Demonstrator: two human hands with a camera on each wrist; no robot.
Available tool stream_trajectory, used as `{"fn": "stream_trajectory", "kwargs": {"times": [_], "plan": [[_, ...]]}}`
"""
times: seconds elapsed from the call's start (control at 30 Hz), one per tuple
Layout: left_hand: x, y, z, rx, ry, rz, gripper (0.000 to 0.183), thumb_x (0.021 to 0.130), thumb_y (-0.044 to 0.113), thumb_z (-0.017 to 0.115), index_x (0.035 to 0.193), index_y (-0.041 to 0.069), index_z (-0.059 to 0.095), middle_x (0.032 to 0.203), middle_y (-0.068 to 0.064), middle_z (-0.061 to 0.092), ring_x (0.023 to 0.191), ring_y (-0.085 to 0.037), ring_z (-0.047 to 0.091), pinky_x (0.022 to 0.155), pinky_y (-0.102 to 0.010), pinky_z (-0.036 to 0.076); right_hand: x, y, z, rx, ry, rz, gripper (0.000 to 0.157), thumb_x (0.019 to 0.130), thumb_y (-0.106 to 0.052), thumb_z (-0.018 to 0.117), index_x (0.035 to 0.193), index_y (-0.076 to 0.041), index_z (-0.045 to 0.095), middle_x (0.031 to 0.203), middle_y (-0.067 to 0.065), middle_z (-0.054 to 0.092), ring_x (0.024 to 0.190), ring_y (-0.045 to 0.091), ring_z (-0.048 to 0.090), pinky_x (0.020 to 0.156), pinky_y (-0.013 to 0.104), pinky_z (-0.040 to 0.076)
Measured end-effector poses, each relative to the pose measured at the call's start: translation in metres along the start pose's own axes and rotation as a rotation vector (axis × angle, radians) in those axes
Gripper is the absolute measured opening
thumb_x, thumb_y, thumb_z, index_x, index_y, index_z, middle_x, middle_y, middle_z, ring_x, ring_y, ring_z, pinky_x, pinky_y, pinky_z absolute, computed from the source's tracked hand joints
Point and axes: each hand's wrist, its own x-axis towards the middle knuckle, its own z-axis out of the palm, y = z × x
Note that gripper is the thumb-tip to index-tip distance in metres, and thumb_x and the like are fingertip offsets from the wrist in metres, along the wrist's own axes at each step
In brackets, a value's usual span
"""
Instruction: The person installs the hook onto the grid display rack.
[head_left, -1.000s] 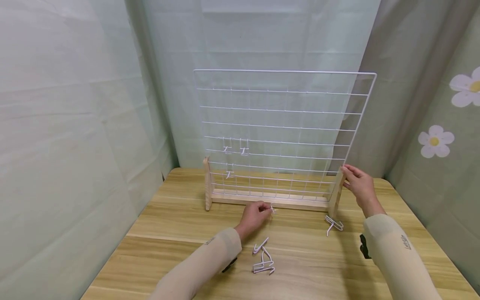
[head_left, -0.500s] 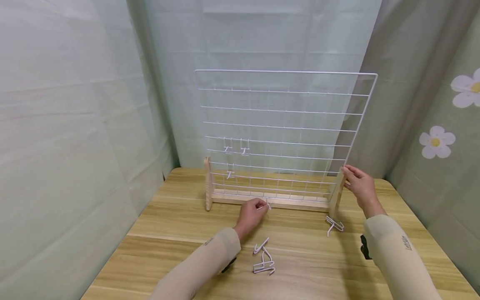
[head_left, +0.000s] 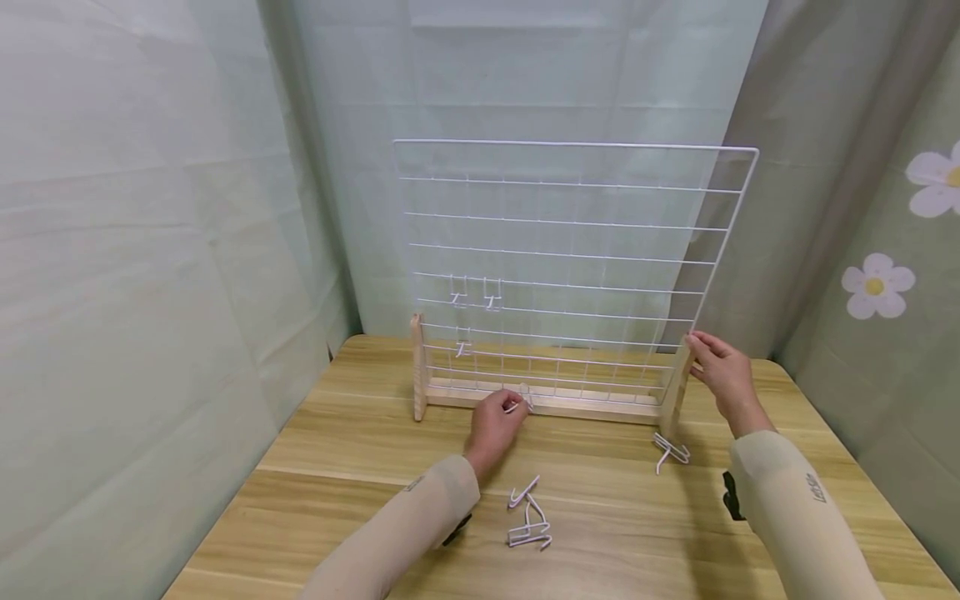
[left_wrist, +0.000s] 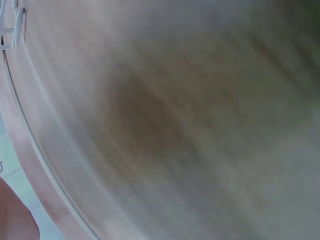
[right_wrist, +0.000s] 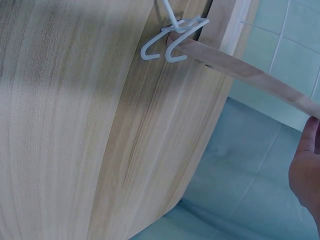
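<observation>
A white wire grid panel (head_left: 576,145) stands upright in a wooden base. My left hand (head_left: 495,431) pinches a small white wire hook (head_left: 528,399) in front of the base's long wooden bar, overlapping the lowest grid wires in the head view. My right hand (head_left: 724,377) grips the top of the right wooden post (head_left: 677,390) between fingers and thumb. On the left part of the grid hang an upper-left hook (head_left: 458,293), a second hook (head_left: 492,297) beside it and a lower hook (head_left: 463,344). The left wrist view is mostly blurred, with part of the left hand (left_wrist: 16,212) at its edge.
Several loose white hooks (head_left: 529,527) lie on the wooden table (head_left: 360,492) in front of the left forearm. Another loose hook (head_left: 670,448) rests at the foot of the right post. Pale curtains (head_left: 187,275) surround the table at the left, back and right.
My left hand has slid a little leftward along the base and slightly up, carrying the hook closer to the grid's bottom wires. My right hand has stayed on the post.
</observation>
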Motion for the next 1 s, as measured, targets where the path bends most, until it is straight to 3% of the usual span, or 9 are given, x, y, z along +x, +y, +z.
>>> {"fn": "stream_trajectory", "kwargs": {"times": [0.3, 0.57, 0.83, 1.0], "plan": [[0.001, -0.002, -0.004, 0.028, 0.089, -0.004, 0.004, 0.085, 0.015, 0.071, 0.085, 0.011, 0.071, 0.071, 0.007, 0.058, 0.067, -0.009, 0.052, 0.062, -0.026, 0.046, 0.001, 0.001, -0.001, 0.019, -0.006, 0.01, 0.056, 0.096, -0.041, 0.061, 0.138, -0.004, 0.055, 0.103, -0.018, 0.058, 0.101, 0.003, 0.055, 0.081, 0.016, 0.051], [0.005, 0.001, -0.008, 0.07, 0.218, -0.053, 0.005, 0.084, 0.016, 0.071, 0.086, 0.011, 0.073, 0.068, 0.008, 0.055, 0.063, -0.008, 0.05, 0.058, -0.026, 0.043, -0.001, 0.0, -0.001, -0.047, -0.003, 0.016, 0.062, 0.098, -0.045, 0.056, 0.142, -0.003, 0.051, 0.117, -0.009, 0.057, 0.11, 0.008, 0.054, 0.096, 0.03, 0.047], [0.005, 0.008, -0.01, 0.082, 0.32, -0.057, 0.004, 0.083, 0.016, 0.073, 0.082, 0.012, 0.072, 0.068, 0.005, 0.059, 0.062, -0.012, 0.053, 0.058, -0.031, 0.044, -0.002, -0.001, -0.001, -0.005, -0.002, 0.017, 0.06, 0.097, -0.043, 0.059, 0.141, -0.002, 0.052, 0.108, -0.015, 0.057, 0.105, 0.006, 0.054, 0.081, 0.016, 0.051], [0.007, 0.009, -0.007, 0.08, 0.367, -0.098, 0.006, 0.083, 0.019, 0.073, 0.082, 0.013, 0.073, 0.069, 0.003, 0.064, 0.062, -0.014, 0.058, 0.06, -0.035, 0.046, -0.002, -0.001, 0.0, -0.022, -0.001, 0.018, 0.059, 0.098, -0.042, 0.058, 0.141, -0.002, 0.052, 0.11, -0.012, 0.058, 0.106, 0.007, 0.055, 0.083, 0.018, 0.051]]}}
